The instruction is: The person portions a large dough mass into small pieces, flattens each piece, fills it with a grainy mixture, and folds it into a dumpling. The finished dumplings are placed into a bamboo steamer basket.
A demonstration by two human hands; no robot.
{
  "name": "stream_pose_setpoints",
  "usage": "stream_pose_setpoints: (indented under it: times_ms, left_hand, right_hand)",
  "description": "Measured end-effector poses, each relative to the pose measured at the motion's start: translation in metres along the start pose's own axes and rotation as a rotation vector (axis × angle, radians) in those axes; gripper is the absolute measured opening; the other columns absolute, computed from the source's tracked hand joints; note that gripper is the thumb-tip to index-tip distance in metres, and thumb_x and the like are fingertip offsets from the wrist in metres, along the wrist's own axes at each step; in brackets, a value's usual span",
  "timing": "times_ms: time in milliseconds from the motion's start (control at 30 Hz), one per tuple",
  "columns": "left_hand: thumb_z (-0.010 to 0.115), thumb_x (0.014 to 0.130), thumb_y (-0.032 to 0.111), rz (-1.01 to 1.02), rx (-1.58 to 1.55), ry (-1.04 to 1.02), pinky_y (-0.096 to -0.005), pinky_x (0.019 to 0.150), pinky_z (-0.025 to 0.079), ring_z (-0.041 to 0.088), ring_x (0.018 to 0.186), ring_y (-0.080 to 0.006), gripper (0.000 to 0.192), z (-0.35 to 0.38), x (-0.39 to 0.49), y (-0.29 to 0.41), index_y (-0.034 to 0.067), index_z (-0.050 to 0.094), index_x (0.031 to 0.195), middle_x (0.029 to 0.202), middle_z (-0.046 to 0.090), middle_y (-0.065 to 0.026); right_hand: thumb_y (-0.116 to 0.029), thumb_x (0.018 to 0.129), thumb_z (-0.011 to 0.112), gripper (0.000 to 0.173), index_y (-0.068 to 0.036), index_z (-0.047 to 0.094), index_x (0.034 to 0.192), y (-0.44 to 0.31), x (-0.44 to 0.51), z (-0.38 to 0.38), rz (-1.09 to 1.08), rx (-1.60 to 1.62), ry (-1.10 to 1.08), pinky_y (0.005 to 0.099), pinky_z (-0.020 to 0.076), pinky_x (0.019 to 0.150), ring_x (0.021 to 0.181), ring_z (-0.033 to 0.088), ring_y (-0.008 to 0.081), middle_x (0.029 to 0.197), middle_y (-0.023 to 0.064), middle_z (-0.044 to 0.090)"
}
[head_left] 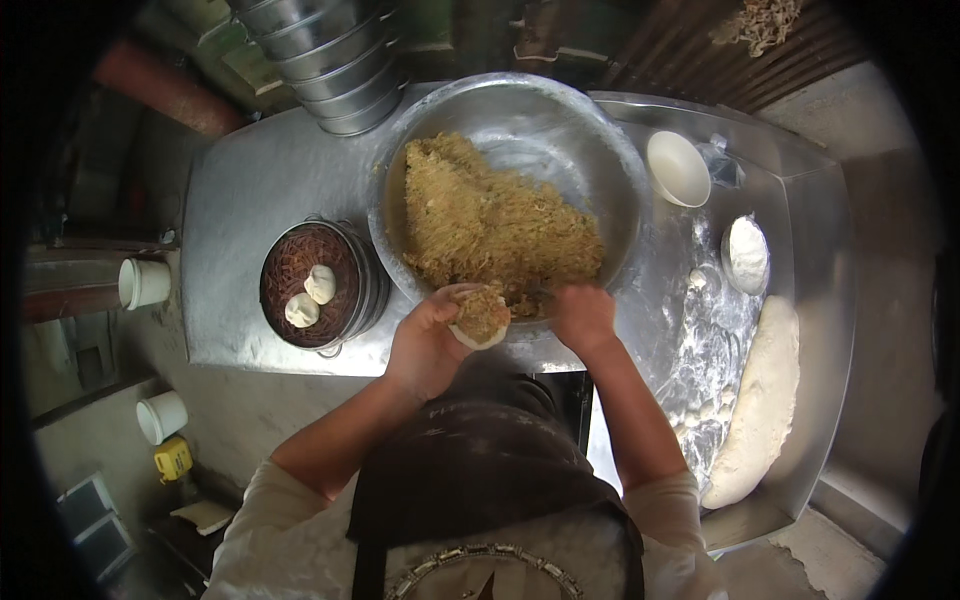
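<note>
My left hand holds a round dough wrapper with minced filling heaped on it, close to the near rim of a large metal basin. Inside the basin lies a big mound of yellowish-brown filling. My right hand is closed in a fist at the basin's near right rim; a dark, blurred tool seems to reach from it into the filling. To the left, two pleated buns sit on the reddish-brown liner of a round metal steamer.
A tall stack of metal steamer tiers stands at the back left. On the right are a cream bowl, a bowl of flour, floured metal worktop with small dough pieces, and a long dough slab. White buckets stand at the left.
</note>
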State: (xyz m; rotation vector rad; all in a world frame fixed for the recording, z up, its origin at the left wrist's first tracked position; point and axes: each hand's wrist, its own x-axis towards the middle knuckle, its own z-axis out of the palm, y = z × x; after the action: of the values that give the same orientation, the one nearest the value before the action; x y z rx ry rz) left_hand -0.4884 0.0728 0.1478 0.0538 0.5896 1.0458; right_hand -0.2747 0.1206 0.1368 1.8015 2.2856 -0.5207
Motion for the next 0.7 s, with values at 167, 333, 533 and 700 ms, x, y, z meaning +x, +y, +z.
stream_pose_setpoints:
  times_ms: [167, 333, 533, 700]
  left_hand:
    - [0.052, 0.089, 0.005, 0.078, 0.132, -0.021, -0.0425, 0.096, 0.046, 0.053, 0.113, -0.0312, 0.024, 0.008, -0.003, -0.004, 0.004, 0.052, 0.113, 0.122, 0.053, -0.0167]
    - [0.050, 0.090, 0.002, 0.117, 0.212, -0.005, -0.0418, 0.090, 0.050, 0.054, 0.112, -0.0287, 0.020, 0.015, -0.005, -0.007, 0.004, 0.054, 0.110, 0.131, 0.047, -0.0162]
    - [0.048, 0.089, -0.001, 0.117, 0.275, -0.089, -0.0383, 0.083, 0.055, 0.054, 0.111, -0.0262, 0.030, 0.021, -0.007, -0.005, 0.004, 0.050, 0.119, 0.136, 0.042, -0.0121]
    - [0.047, 0.088, -0.003, -0.009, 0.442, -0.082, -0.0356, 0.085, 0.053, 0.054, 0.112, -0.0239, 0.048, 0.030, -0.005, 0.001, 0.007, 0.037, 0.134, 0.135, 0.043, -0.0127]
  right_hand:
    - [-0.014, 0.083, 0.061, 0.015, -0.003, 0.065, 0.093, -0.012, -0.024, -0.001, -0.249, 0.648, 0.396, 0.0318, 0.0466, 0.069, 0.075, 0.058, 0.0194, 0.092, 0.0080, 0.062]
    - [-0.012, 0.088, 0.061, 0.020, -0.002, 0.064, 0.105, -0.030, -0.045, 0.000, 0.039, 1.970, -0.245, 0.0226, 0.0439, 0.069, 0.078, 0.055, 0.0083, 0.089, 0.0008, 0.060]
    - [-0.003, 0.085, 0.061, 0.025, 0.000, 0.061, 0.109, -0.027, -0.034, -0.016, -0.514, 1.384, 0.238, 0.0207, 0.0435, 0.066, 0.073, 0.054, 0.0081, 0.085, 0.0012, 0.061]
    - [-0.001, 0.081, 0.064, 0.020, -0.003, 0.064, 0.102, -0.021, -0.038, -0.027, -0.219, 1.684, -0.137, 0.0221, 0.0448, 0.068, 0.074, 0.055, 0.0087, 0.085, 0.0019, 0.062]
